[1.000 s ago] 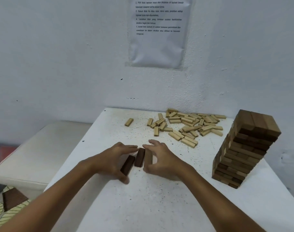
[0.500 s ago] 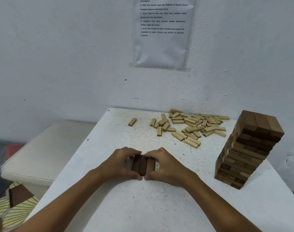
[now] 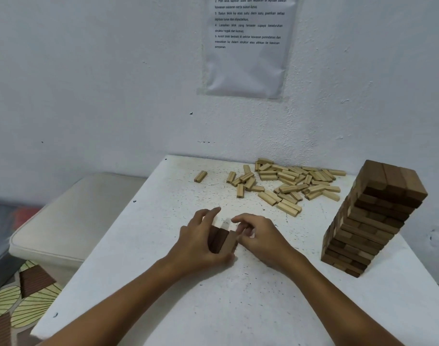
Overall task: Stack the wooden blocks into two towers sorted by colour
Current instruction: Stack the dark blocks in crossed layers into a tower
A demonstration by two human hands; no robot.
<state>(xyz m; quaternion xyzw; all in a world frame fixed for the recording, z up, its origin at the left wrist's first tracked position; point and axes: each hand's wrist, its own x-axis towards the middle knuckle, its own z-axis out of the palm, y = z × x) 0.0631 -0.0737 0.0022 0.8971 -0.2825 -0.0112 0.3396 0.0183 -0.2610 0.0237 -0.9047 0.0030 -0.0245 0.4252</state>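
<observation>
Speckled white tabletop [image 3: 143, 258], both hands mid-table. Left hand [image 3: 201, 242] grips the row of dark blocks [image 3: 219, 239], right hand [image 3: 259, 237] pinches its end. Half a second ago they squeezed it from both sides. Brown tower [image 3: 373, 218] right, pale blocks [image 3: 288, 182] scattered behind, instruction sheet [image 3: 245, 46] on the white wall.

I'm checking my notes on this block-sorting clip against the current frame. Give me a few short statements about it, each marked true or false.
1. The left hand grips the dark blocks lying side by side. True.
2. The tall tower stands on the table's left side. False: it stands on the right.
3. The light blocks lie loose near the wall. True.
4. The right hand rests on the tall tower. False: it is at the dark blocks, well apart from the tower.
</observation>
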